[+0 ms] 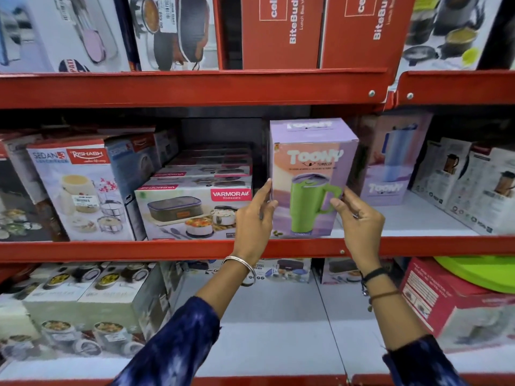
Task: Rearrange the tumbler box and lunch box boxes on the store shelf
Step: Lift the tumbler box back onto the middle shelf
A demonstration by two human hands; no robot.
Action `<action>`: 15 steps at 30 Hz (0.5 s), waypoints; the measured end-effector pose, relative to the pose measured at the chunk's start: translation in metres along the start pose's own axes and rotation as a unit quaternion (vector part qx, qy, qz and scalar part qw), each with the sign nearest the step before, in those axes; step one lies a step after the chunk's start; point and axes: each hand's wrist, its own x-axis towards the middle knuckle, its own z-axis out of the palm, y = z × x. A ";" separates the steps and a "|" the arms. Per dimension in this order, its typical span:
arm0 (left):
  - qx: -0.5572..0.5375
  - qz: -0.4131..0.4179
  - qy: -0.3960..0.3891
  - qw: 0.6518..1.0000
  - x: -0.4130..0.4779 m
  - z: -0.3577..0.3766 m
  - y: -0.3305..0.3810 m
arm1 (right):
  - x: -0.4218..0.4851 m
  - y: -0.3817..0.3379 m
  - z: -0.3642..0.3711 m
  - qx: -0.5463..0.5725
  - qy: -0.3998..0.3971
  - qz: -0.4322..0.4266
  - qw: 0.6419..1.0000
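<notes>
A purple Toony tumbler box (309, 162) showing a green mug stands upright at the front of the middle shelf (167, 249). My left hand (255, 215) presses its fingers against the box's left edge. My right hand (359, 218) touches the lower right of its front face. Both hands hold the box between them. A row of flat Varmora lunch box boxes (195, 210) lies just left of it, running back into the shelf. A second Toony tumbler box (390, 162) with a blue tumbler stands behind and to the right.
Rishabh Sedan-3 lunch box boxes (80, 190) fill the left of the middle shelf. White jug boxes (468, 188) stand at the right. Red BiteBuddy boxes (281, 32) sit on the shelf above. The lower shelf carries more lunch box boxes (83, 302) and a red box (451, 299).
</notes>
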 end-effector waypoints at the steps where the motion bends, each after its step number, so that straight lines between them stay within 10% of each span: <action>1: 0.007 -0.009 0.000 1.000 0.002 0.002 -0.002 | 0.002 0.005 0.002 0.000 -0.004 0.007 1.000; 15: 0.102 -0.044 -0.029 0.993 0.017 0.019 -0.026 | 0.016 0.043 0.017 -0.036 -0.029 0.027 0.999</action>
